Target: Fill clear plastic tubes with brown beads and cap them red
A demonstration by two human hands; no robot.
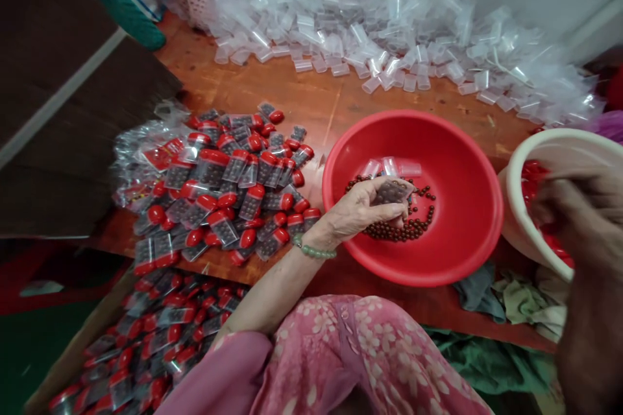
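My left hand (365, 211) hovers over a red basin (487, 220), its fingers closed round a small clear vial (392, 191) filled with dark brown beads. More loose brown beads (406, 230) lie in the basin under the hand, and a few empty clear vials (389, 167) rest just behind it. My right hand (574, 207), blurred, reaches into a cream bowl (513, 207) that contains red caps (533, 175); its fingers are not clear.
A heap of bead-filled vials with red caps (219, 188) lies left of the basin on the wooden table (302, 97), and more fill a box (146, 337) below. Empty clear vials (389, 32) are piled along the back. Crumpled cloths (511, 298) lie at the front right.
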